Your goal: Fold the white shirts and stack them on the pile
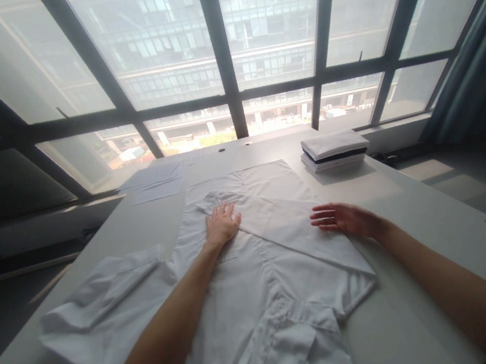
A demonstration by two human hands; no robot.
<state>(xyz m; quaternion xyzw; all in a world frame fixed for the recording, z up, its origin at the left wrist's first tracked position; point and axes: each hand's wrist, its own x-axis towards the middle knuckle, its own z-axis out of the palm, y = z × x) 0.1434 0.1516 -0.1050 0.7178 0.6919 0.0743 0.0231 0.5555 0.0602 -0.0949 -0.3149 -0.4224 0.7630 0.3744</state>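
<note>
A white button-up shirt lies spread on the table, its collar towards me and its hem towards the window. One sleeve is laid across the body of the shirt, with the cuff end near my left hand. The other sleeve sprawls out to the left, loosely creased. My left hand rests on the shirt, palm down, fingers spread over the folded sleeve's end. At the shirt's right edge is my right hand, its fingers stretched out along the folded sleeve, holding nothing.
A stack of folded cloth, white with a dark layer, sits at the table's far right. Sheets of white paper lie at the far left. The white table reaches to the tall window. A dark curtain hangs at right.
</note>
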